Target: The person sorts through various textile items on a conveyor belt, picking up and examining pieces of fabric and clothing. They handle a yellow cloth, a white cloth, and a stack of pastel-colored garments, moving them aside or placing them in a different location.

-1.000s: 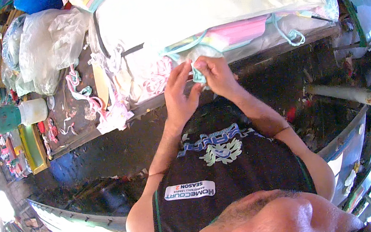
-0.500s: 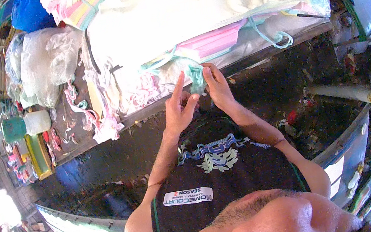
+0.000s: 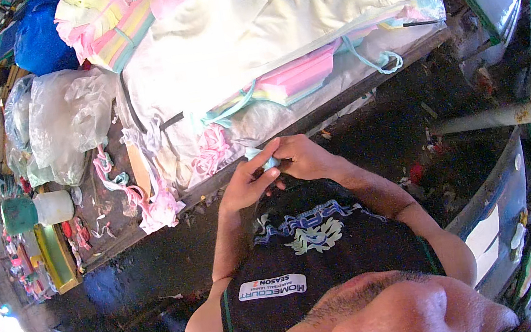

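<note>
Both hands are together in front of my chest, just off the near edge of the worktable (image 3: 331, 102). Between them is a small, bunched piece of pale blue cloth (image 3: 267, 159), mostly covered by my fingers. My left hand (image 3: 244, 184) pinches it from the left, with thumb and forefinger toward it. Over its right side curls my right hand (image 3: 305, 157), touching the left fingertips. Beyond them, a stack of pink, yellow and blue fabric (image 3: 301, 79) with pale blue ties (image 3: 382, 66) lies under a large cream cloth pile (image 3: 258, 23).
Pink cloth strips (image 3: 211, 148) lie at the table's near edge. Clear plastic bags (image 3: 65, 113), a green and white container (image 3: 37, 212) and a yellow-edged tray (image 3: 58, 259) are on the left. A pale pipe (image 3: 495, 118) juts in from the right.
Both hands have come down from the table edge toward my chest and closed together. The blue cloth, which hung loosely between them, is now bunched up. The view has shifted slightly.
</note>
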Demonstrator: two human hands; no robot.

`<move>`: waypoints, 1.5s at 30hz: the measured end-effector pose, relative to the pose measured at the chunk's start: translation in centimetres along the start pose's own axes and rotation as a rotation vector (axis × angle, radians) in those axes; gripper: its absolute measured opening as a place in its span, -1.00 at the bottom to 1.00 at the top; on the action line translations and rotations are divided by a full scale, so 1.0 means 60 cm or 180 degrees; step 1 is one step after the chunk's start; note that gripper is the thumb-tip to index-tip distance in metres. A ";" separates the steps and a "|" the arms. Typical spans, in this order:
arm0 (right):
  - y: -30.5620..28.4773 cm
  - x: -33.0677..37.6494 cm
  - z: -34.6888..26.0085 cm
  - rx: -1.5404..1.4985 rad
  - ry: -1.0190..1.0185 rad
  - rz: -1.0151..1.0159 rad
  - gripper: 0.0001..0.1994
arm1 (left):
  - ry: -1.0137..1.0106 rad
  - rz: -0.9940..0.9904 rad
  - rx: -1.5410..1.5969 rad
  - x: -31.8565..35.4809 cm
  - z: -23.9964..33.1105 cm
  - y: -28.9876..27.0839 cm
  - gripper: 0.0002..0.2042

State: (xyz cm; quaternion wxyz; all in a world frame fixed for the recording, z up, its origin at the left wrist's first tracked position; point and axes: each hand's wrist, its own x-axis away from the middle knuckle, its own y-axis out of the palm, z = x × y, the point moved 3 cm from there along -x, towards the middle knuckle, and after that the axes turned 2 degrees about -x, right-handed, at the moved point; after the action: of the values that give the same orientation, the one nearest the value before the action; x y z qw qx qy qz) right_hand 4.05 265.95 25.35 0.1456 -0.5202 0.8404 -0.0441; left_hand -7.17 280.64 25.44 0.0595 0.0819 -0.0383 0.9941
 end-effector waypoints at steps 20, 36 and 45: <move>0.142 -0.040 0.005 0.0508 0.0005 0.0849 -0.70 | 0.0212 0.1796 0.0950 0.119 -0.086 -0.041 -0.61; 0.194 -0.045 0.006 0.0489 -0.0087 0.0216 -0.67 | 0.0152 0.2294 0.0266 0.157 -0.071 -0.043 -0.50; 0.070 -0.040 0.034 0.0675 -0.0192 0.0387 -0.75 | -0.0029 0.2595 -0.1339 0.068 -0.032 0.008 -0.61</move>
State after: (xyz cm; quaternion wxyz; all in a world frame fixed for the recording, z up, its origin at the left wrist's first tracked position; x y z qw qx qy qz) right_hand 2.02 270.17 22.95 0.2274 -0.4510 0.8563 -0.1082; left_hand -11.52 280.77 24.17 -0.3214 0.0508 -0.2687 0.9066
